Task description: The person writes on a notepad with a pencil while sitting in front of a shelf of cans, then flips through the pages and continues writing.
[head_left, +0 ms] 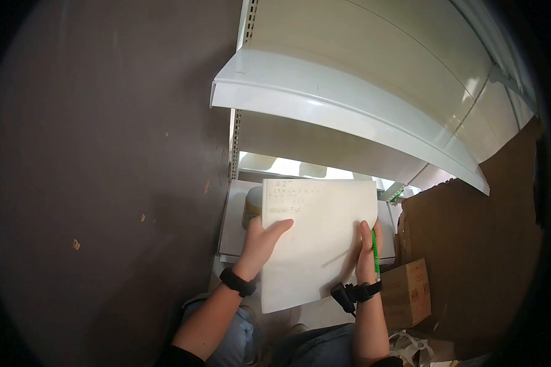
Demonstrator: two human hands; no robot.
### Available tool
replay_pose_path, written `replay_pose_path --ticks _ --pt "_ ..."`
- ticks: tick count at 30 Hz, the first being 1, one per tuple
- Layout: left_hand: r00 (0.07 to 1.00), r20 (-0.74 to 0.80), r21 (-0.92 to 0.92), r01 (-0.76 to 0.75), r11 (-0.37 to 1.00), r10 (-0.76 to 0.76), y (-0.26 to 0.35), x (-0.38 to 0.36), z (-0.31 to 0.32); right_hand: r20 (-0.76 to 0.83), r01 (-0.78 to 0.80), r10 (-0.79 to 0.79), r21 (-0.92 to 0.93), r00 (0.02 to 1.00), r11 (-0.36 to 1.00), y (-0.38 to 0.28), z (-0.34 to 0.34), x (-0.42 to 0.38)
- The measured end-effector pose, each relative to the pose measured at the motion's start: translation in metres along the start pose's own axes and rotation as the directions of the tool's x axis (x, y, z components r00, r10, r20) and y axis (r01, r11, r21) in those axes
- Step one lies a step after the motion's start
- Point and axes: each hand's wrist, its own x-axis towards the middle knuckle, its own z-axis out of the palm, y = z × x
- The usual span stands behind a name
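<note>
A white sheet or pad of paper [315, 251] with handwriting near its top is held up in front of me. My left hand [263, 241] grips its left edge, thumb on the front and the other fingers hidden behind. At the right edge my right hand [367, 248] holds the paper, its thumb also on the front. A green pen [375, 251] lies upright along my right hand. Just behind the paper's left edge, a container with a grey lid [253, 200] is partly visible on the lower shelf.
White metal shelving [324, 104] spans the upper middle and right. A dark wall [104, 153] fills the left side. Large brown cardboard [471, 244] stands at the right, with a cardboard box [404, 293] beside it and a whitish bag [410, 348] below.
</note>
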Motion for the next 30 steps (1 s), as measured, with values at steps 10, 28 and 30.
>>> replay_pose_path --ticks 10,28,30 --pt "1.000 0.006 -0.005 -0.019 1.000 0.020 0.002 -0.003 0.002 0.017 -0.002 0.001 0.043 1.000 0.999 0.002 -0.001 0.000" --pt "0.993 0.117 -0.008 0.004 1.000 -0.003 0.012 -0.011 0.006 0.126 -0.149 0.145 0.022 0.981 0.989 0.017 -0.008 0.004" --pt "0.991 0.137 -0.001 -0.004 1.000 0.005 0.013 -0.012 0.007 0.125 -0.142 0.143 -0.011 0.982 0.990 0.021 -0.010 0.006"
